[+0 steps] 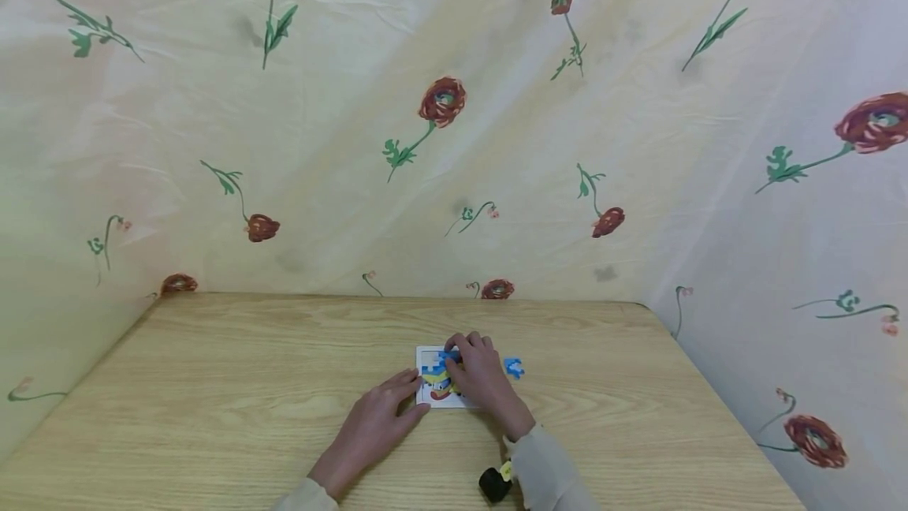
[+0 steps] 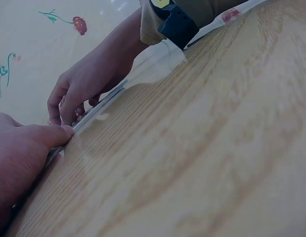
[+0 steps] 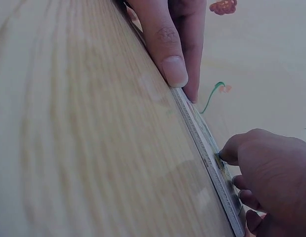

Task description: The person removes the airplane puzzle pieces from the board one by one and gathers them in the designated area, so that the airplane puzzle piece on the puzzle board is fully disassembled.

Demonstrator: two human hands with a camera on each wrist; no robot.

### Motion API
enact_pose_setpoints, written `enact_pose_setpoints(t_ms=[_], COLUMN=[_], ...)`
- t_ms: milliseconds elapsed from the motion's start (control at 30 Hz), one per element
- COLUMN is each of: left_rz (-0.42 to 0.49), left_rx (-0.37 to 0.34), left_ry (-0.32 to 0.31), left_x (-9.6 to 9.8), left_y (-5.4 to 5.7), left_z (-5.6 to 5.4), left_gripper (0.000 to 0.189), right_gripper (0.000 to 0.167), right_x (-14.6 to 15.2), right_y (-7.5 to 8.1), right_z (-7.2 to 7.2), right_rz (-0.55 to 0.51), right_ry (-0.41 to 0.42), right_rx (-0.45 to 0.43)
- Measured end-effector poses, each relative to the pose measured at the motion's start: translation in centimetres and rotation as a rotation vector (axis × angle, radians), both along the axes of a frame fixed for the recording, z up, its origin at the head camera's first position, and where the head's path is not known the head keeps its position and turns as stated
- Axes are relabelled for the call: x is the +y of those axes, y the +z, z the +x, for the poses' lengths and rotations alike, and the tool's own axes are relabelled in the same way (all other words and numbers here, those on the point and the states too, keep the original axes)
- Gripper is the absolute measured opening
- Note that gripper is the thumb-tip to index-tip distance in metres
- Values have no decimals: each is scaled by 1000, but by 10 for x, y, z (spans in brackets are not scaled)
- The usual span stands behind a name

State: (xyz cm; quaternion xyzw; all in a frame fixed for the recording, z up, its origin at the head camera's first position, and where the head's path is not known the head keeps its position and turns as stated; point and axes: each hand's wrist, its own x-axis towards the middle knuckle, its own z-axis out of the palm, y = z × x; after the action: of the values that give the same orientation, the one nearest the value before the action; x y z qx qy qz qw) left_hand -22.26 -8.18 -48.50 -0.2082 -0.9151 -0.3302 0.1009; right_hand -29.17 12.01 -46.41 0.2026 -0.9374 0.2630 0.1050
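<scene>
A small jigsaw puzzle board with a white rim lies on the wooden table, showing a yellow, red and blue picture. My left hand holds it at its near left corner, thumb along the near edge and fingers at the left side. The thumb rests right on the board's corner in the right wrist view. Over the upper part of the board, my right hand has thumb and fingertips bent down, pinching a blue puzzle piece that they partly hide. Just right of that hand lies a loose blue puzzle piece.
The wooden table stretches out on both sides of the board. Behind it hangs a pale cloth with red flowers, which also runs along the sides. A black wrist device with a yellow part sits by the right sleeve.
</scene>
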Motion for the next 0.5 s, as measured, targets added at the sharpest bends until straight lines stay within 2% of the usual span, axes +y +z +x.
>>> enact_pose_setpoints(t_ms=[500], left_rz=[-3], left_rx=[-6], left_ry=[1], left_x=[0], left_y=[0], left_z=[0], left_gripper=[47], right_gripper=[17], right_x=[-1], right_y=[3], right_z=[1], right_rz=[-23], right_ry=[-6], right_rx=[-34])
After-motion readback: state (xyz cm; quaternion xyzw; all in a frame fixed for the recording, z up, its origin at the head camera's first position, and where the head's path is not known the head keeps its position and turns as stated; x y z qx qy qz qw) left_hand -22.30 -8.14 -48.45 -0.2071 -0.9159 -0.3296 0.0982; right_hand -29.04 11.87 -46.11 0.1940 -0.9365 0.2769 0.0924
